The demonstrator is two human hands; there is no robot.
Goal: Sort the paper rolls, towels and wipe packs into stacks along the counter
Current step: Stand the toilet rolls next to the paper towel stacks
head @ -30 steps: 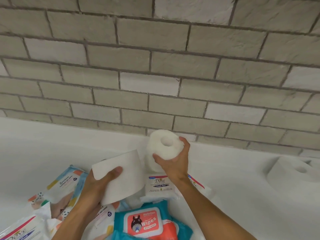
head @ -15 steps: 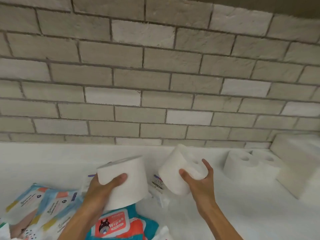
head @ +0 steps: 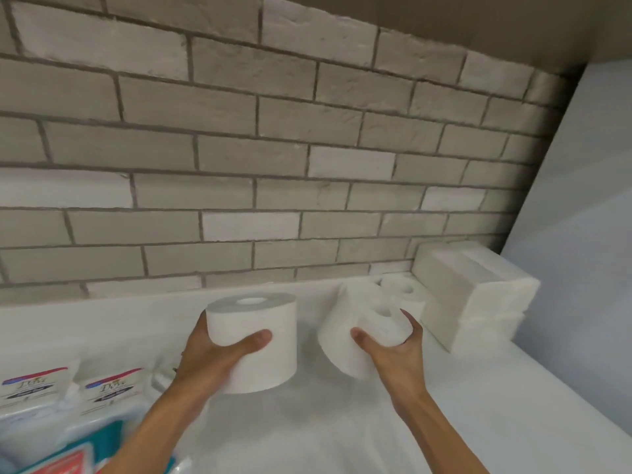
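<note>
Grey-white brick wall point(head: 273, 159) is seen behind a white desk point(head: 342, 422) in the head view. An upright toilet paper roll point(head: 253, 340) is gripped by the left hand point(head: 208, 354), thumb across its front, raised above the desk. A second roll point(head: 359, 330), tilted with its core facing up and right, is clasped by the right hand point(head: 393, 354), fingers wrapped round its end. Just behind it, another roll point(head: 403, 292) is stood on the desk beside a stack of folded paper towels point(head: 478, 295) against the wall. Two Dove wipe packs point(head: 68, 395) and a teal wipe pack point(head: 113, 436) are laid at lower left.
</note>
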